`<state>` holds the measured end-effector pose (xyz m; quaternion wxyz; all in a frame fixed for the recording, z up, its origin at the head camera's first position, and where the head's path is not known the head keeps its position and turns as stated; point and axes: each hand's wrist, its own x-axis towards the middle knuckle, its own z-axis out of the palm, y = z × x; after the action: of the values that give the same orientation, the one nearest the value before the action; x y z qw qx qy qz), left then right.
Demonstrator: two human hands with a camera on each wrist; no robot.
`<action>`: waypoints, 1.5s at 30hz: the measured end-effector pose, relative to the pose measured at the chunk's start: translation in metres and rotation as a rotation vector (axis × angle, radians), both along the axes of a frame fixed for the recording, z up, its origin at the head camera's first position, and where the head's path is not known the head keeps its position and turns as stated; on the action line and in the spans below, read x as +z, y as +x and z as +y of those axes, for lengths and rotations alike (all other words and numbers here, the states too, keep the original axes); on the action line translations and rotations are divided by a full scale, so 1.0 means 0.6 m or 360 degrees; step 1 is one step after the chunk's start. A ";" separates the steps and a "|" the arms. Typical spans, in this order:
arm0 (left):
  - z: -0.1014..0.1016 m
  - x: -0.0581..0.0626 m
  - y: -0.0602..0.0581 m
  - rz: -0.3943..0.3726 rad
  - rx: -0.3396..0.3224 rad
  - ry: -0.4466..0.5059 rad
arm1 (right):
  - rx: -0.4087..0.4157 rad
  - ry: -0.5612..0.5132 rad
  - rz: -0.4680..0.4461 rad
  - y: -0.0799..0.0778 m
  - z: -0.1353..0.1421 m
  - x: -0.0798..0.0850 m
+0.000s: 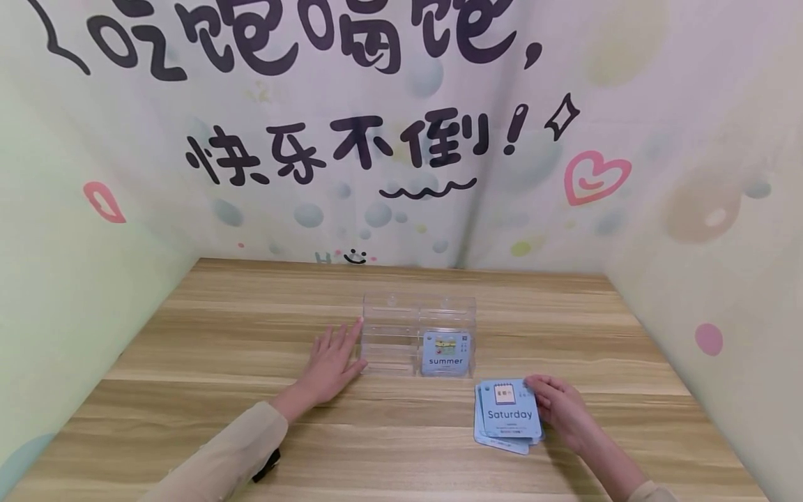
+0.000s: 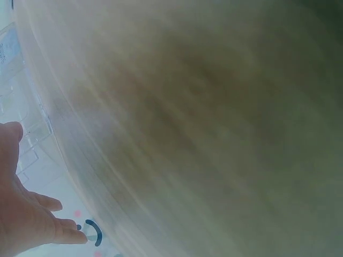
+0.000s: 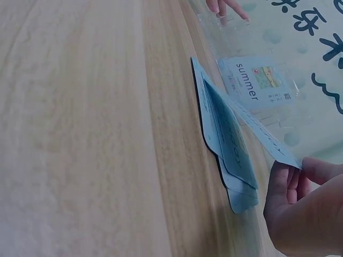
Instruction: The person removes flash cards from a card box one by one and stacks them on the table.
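Observation:
A clear plastic rack with compartments stands on the wooden table. In its front right compartment sits a blue card reading "summer". My left hand lies against the rack's left side, fingers spread and fairly straight. At the right, my right hand pinches the right edge of the "Saturday" card between thumb and fingers. The right wrist view shows this card tilted up at the pinched edge, above a loose stack of blue cards on the table.
Behind the wooden table hangs a white cloth printed with dark lettering and bubbles. Pale walls close in the left and right sides. A small black object shows beside the left sleeve.

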<state>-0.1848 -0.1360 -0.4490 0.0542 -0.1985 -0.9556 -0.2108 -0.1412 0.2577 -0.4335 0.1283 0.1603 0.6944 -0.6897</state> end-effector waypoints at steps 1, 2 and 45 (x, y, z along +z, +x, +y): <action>0.000 0.000 0.000 0.0001 0.0000 0.0001 | 0.0002 0.0006 0.0000 0.000 0.001 -0.001; 0.000 0.000 0.000 0.0001 0.0000 -0.0001 | 0.0007 0.0010 0.0001 0.000 0.002 -0.001; 0.001 0.006 0.003 -0.0003 -0.0005 -0.0013 | 0.0082 0.0537 0.0126 -0.011 0.004 -0.003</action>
<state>-0.1831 -0.1354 -0.4453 0.0520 -0.2000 -0.9563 -0.2071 -0.1476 0.2599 -0.4354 0.0898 0.1345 0.8086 -0.5657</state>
